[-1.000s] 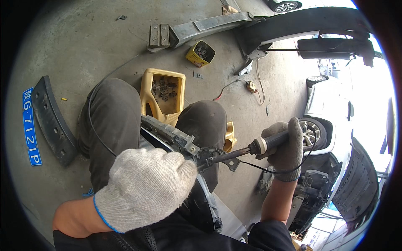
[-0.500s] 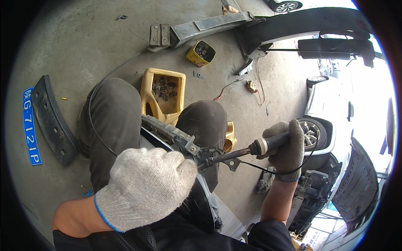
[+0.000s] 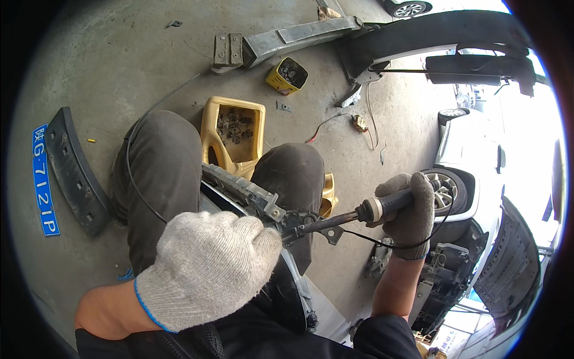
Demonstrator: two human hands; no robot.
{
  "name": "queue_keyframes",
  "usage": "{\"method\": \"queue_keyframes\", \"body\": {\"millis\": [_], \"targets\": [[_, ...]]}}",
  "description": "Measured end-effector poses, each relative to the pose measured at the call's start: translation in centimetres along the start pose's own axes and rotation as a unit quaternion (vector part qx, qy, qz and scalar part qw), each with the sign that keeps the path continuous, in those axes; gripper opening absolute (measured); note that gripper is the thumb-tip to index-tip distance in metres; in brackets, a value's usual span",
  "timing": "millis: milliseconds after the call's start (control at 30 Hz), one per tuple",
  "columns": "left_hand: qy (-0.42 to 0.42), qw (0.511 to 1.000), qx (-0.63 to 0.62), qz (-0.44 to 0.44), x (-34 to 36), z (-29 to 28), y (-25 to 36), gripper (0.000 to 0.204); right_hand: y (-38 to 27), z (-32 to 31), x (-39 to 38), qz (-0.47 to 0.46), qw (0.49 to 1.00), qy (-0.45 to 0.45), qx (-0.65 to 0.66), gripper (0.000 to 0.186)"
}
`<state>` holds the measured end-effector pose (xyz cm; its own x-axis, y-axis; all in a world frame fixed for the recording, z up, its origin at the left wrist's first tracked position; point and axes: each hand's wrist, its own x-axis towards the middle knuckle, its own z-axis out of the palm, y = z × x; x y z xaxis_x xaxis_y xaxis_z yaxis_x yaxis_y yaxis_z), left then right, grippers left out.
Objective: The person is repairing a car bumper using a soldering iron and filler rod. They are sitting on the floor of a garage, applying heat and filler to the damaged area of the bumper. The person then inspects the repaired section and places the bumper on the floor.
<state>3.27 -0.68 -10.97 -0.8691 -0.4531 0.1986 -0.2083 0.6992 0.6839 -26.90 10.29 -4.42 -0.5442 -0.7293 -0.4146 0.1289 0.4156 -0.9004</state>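
My right hand (image 3: 406,206), in a knitted work glove, is closed around the black handle of a soldering iron (image 3: 382,204) with a cream collar. Its dark metal shaft (image 3: 326,224) points left, the end at a grey-black plastic car part (image 3: 254,197) across my lap. My left hand (image 3: 218,269), gloved too, is curled by the tip end of the shaft; its fingertips and anything between them are hidden. A thin black cable leaves the handle's far end, loops under my right wrist and passes toward the part. Another stretch of cable (image 3: 136,179) lies over my left knee.
A cut-open yellow jug (image 3: 206,122) holding clips stands between my knees, a yellow tub (image 3: 275,82) of small parts beyond. At left lie a black trim strip (image 3: 78,173) and a blue plate (image 3: 42,179). A white car (image 3: 472,140) stands right; a bumper (image 3: 412,36) lies beyond.
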Motion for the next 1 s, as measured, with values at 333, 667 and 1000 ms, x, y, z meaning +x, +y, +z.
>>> {"method": "queue_keyframes", "body": {"millis": [333, 667, 1000], "targets": [[0.006, 1.000, -0.003, 0.004, 0.1, -0.1, 0.1, 0.021, 0.0, -0.2, 0.0, -0.010, 1.000, -0.014, -0.014, 0.054], [0.025, 1.000, -0.010, 0.012, 0.1, 0.1, 0.0, 0.021, 0.0, 1.2, -0.4, -0.041, 0.997, 0.054, -0.037, 0.056], [0.017, 1.000, -0.022, 0.011, 0.1, 0.3, -0.2, 0.017, 0.2, -0.3, 0.0, -0.040, 0.999, -0.016, 0.007, 0.051]]}}
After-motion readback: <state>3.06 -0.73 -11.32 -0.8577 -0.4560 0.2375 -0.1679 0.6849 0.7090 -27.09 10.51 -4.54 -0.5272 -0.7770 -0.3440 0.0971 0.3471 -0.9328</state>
